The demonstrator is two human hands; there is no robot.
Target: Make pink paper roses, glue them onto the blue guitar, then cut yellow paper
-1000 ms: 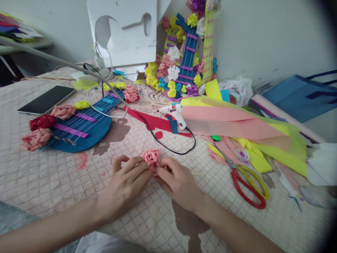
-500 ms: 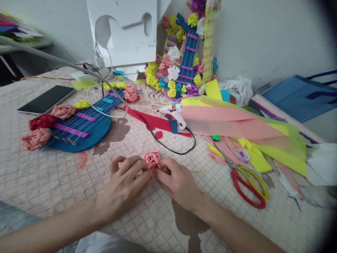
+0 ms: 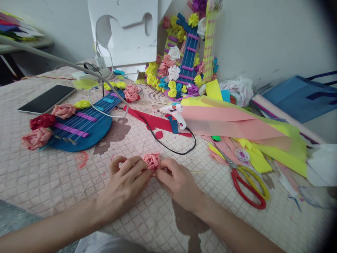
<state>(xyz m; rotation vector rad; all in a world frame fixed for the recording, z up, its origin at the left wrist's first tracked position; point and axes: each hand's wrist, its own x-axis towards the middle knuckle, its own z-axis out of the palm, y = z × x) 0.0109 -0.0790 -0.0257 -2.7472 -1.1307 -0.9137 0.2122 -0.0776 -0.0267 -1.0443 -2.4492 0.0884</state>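
A pink paper flower (image 3: 152, 160) with crinkled petals is pinched between my two hands, just above the table. My left hand (image 3: 128, 177) grips its left and lower edge with thumb and fingertips. From the other side, my right hand (image 3: 177, 179) closes its thumb and forefinger on the base. My fingers hide the flower's underside. Ahead lies a white glue gun (image 3: 176, 113) with a black cord. To the left rests a blue guitar-shaped piece (image 3: 92, 130) with strings, purple strips and pink, red and yellow flowers.
Red-and-yellow-handled scissors (image 3: 249, 182) lie at the right beside pink and yellow sheets (image 3: 237, 123). A phone (image 3: 47, 99) is at the left. Several flower-decorated guitar shapes (image 3: 188, 56) lean on the wall. A white cable (image 3: 65, 62) crosses the upper left. Red scraps (image 3: 158, 123) lie mid-table.
Almost nothing differs. The flower has turned or tilted very slightly between my fingertips, and both hands keep their place and grip.
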